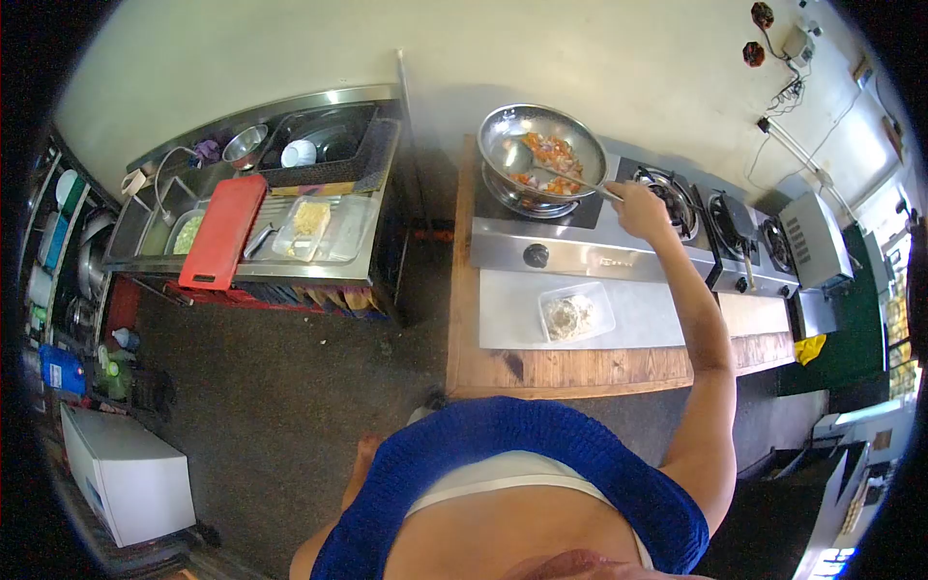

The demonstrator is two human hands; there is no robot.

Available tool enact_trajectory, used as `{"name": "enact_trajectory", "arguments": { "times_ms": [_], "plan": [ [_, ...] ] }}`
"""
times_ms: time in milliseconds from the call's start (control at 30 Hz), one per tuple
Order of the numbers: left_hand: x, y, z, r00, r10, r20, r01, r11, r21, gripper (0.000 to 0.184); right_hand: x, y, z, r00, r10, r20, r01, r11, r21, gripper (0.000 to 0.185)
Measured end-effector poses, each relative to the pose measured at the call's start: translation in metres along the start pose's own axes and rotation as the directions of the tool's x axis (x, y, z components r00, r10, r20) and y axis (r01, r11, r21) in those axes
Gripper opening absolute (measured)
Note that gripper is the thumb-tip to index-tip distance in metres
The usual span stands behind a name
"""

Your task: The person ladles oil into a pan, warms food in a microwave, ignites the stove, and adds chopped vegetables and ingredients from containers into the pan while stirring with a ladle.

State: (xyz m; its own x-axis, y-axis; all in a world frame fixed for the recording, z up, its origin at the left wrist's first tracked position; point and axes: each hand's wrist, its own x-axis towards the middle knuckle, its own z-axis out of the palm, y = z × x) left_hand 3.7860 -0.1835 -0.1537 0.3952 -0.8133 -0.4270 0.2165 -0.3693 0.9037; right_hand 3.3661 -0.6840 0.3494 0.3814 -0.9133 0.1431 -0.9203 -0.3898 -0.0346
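Note:
My right hand [641, 211] is closed around the handle end of a long metal ladle [570, 178] at the right rim of a wok. The ladle's bowl rests inside the shiny steel wok [496, 130], left of chopped orange and pale vegetables [551, 155]. The wok sits over the left burner of a steel gas stove [599, 259]. In front of the stove, a clear plastic container [604, 319] holds a whitish, flour-like food [568, 317]. A bit of my left arm [363, 459] shows beside my body; its fingers cannot be made out.
Left of the stove stands a sink counter with a red cutting board [224, 232], a tray of pale chopped food [311, 218], a knife [259, 240] and a black dish rack [362, 145]. A black pan [735, 224] sits on the right burners. A white box [135, 474] stands lower left.

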Motion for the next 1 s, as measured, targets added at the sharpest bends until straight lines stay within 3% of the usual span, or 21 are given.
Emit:
{"name": "enact_trajectory", "arguments": {
  "times_ms": [67, 133, 367, 600, 700, 767, 900, 967, 1000],
  "plan": [
    [0.0, 0.002, 0.001, 0.989, -0.119, -0.087, 0.137, 0.959, 0.247, 0.019, 0.006, 0.002, 0.012, 0.998, -0.033, 0.057, 0.032, 0.999, 0.022, 0.039],
    [-0.002, 0.006, 0.002, 0.978, -0.175, -0.118, 0.204, 0.924, 0.324, 0.019, 0.016, 0.014, 0.029, 1.0, -0.014, 0.016, 0.015, 0.999, -0.046, 0.038],
    [0.001, 0.01, 0.002, 0.932, -0.326, -0.158, 0.361, 0.871, 0.334, 0.02, 0.028, 0.035, 0.001, 0.977, 0.026, -0.211, -0.124, 0.877, -0.464, 0.033],
    [0.002, 0.008, 0.001, 0.964, -0.209, -0.166, 0.265, 0.822, 0.505, 0.019, 0.042, 0.043, -0.006, 0.973, -0.066, -0.222, -0.083, 0.796, -0.6, 0.021],
    [0.002, 0.011, 0.005, 0.97, -0.175, -0.169, 0.239, 0.81, 0.535, 0.019, 0.03, 0.019, -0.033, 0.981, -0.103, -0.165, -0.019, 0.793, -0.609, 0.014],
    [0.0, 0.015, 0.009, 0.971, -0.159, -0.176, 0.231, 0.805, 0.547, 0.02, 0.02, -0.002, -0.069, 0.995, -0.092, 0.031, 0.092, 0.804, -0.587, 0.011],
    [0.001, 0.012, 0.014, 0.967, -0.113, -0.227, 0.213, 0.847, 0.487, 0.02, 0.038, -0.007, -0.105, 0.989, -0.042, 0.139, 0.11, 0.84, -0.531, 0.018],
    [0.003, 0.011, 0.019, 0.952, -0.057, -0.3, 0.184, 0.892, 0.413, 0.02, 0.057, 0.005, -0.105, 0.932, 0.104, 0.347, -0.001, 0.958, -0.285, 0.024],
    [0.008, 0.011, 0.017, 0.951, -0.054, -0.304, 0.182, 0.893, 0.411, 0.02, 0.063, 0.009, -0.1, 0.933, 0.101, 0.345, 0.002, 0.959, -0.284, 0.024]
  ]
}}
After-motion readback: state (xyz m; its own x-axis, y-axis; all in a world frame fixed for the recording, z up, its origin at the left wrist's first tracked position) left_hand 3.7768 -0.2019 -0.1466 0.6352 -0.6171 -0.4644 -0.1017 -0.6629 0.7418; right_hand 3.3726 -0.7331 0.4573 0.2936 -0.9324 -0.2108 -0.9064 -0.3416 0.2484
